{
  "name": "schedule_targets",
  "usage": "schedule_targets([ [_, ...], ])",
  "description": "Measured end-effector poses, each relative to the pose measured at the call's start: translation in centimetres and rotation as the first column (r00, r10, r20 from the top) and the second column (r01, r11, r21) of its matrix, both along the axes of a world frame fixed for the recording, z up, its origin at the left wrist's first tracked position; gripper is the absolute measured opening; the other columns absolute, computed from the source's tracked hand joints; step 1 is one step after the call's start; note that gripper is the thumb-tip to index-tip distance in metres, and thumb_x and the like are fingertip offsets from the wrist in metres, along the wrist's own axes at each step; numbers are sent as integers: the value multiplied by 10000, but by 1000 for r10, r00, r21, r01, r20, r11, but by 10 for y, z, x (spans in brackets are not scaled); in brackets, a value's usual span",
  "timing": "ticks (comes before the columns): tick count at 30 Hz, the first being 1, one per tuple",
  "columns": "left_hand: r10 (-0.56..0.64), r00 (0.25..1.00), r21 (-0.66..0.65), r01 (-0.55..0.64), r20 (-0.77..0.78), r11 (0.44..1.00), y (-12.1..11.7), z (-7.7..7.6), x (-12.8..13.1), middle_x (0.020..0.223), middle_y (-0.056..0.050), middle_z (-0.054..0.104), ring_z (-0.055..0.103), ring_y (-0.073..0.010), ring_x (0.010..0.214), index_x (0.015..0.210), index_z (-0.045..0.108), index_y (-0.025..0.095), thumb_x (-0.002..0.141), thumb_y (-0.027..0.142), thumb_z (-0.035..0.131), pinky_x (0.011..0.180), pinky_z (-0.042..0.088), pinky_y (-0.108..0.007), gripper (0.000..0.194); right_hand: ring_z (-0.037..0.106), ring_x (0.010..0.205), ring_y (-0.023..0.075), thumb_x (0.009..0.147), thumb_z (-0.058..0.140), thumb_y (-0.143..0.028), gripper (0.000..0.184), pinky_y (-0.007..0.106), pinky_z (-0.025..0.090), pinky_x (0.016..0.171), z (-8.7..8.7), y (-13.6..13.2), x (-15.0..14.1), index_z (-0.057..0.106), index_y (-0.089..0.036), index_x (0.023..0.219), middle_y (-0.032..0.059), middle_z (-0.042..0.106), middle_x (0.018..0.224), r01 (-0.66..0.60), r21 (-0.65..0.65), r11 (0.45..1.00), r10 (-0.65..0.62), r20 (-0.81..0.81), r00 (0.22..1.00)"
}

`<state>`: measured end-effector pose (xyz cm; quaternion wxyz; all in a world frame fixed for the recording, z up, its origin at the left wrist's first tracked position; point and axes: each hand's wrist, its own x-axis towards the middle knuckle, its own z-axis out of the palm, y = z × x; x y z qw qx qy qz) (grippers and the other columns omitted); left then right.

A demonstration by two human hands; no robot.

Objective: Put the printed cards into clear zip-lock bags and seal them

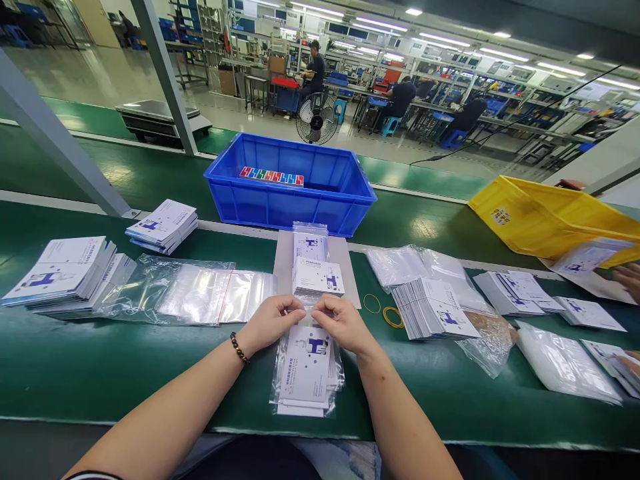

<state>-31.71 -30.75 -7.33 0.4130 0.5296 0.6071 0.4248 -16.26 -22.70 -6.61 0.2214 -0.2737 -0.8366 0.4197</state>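
Observation:
My left hand [274, 323] and my right hand [344, 323] meet close together, fingers pinched on the top end of a clear plastic bag [338, 368]. Inside or on that bag lies a white booklet [306, 367] with a purple print; more booklets show beneath it. Just beyond my fingertips sits a small stack of booklets [318, 276]. Behind it another bagged booklet [311, 247] rests on a cardboard sheet [350, 273]. Left of my hands are flat clear bags [195, 293]. Yellow rubber bands [393, 317] lie to the right.
A blue bin [290, 203] stands at the back, holding a colourful strip. Booklet stacks [65, 270] sit at the left, with another banded stack [435, 310] at the right. Beyond are a yellow bin [555, 213] and a co-worker's hands [631, 280] at the far right edge.

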Motion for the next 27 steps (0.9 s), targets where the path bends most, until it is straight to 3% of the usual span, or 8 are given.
schedule_targets([
  [3, 86, 978, 61, -76, -188, 995, -1, 6, -16, 779, -25, 591, 529, -147, 710, 821, 560, 173, 771, 361, 450, 611, 406, -234, 224, 516, 678, 130, 755, 518, -181, 108, 261, 416, 634, -3, 5, 4, 619, -179, 719, 11, 532, 692, 46, 94, 994, -42, -45, 998],
  [6, 216, 830, 53, -220, -514, 974, -2, 12, -37, 644, -22, 566, 513, -156, 611, 690, 529, 178, 819, 348, 331, 546, 364, -250, 291, 519, 787, 164, 759, 535, -214, 155, 302, 432, 698, -8, 7, 5, 630, -200, 880, 41, 525, 801, 187, 238, 953, -158, -135, 978],
  [9, 103, 658, -155, -322, -746, 934, -2, 12, -53, 576, -44, 567, 524, -193, 564, 623, 512, 179, 780, 406, 379, 487, 318, -265, 307, 516, 801, 171, 777, 516, -216, 160, 317, 437, 713, -13, 8, 4, 625, -216, 893, 46, 532, 815, 261, 315, 913, -208, -190, 959],
  [12, -74, 614, -334, -320, -786, 887, -2, 7, -60, 636, -86, 608, 565, -228, 619, 640, 535, 168, 713, 367, 472, 490, 324, -267, 221, 528, 771, 166, 787, 502, -208, 139, 313, 442, 699, -16, 7, 2, 625, -213, 852, 41, 554, 787, 273, 315, 909, -218, -197, 956],
  [17, -75, 645, -326, -280, -761, 903, 0, 6, -61, 707, -89, 625, 578, -216, 685, 624, 520, 168, 734, 208, 387, 526, 350, -262, 178, 544, 717, 152, 779, 502, -208, 121, 291, 450, 658, -13, 4, 0, 623, -196, 776, 37, 571, 747, 285, 218, 933, -236, -227, 945],
  [21, 100, 895, -208, -207, -435, 956, 0, 8, -52, 564, -14, 551, 527, -151, 538, 573, 446, 181, 772, 332, 358, 493, 370, -234, 265, 570, 672, 147, 783, 490, -296, 178, 280, 466, 624, -16, -4, -9, 616, -173, 759, 35, 599, 709, 196, -35, 980, -199, -166, 966],
  [24, 96, 981, -180, -127, -168, 975, -1, 6, -36, 475, 22, 487, 474, -122, 455, 538, 425, 180, 756, 383, 387, 466, 361, -220, 300, 569, 528, 133, 780, 469, -360, 318, 267, 473, 515, -24, -11, -18, 555, -142, 994, 10, 595, 635, 127, -334, 934, -161, -76, 984],
  [27, 56, 978, -160, -90, -203, 983, -1, 3, -18, 439, 24, 463, 421, -109, 427, 474, 418, 174, 736, 394, 429, 442, 309, -218, 343, 549, 498, 129, 770, 472, -287, 328, 268, 470, 511, -28, -16, -21, 536, -153, 1063, 2, 595, 612, 167, -237, 957, -183, -45, 982],
])
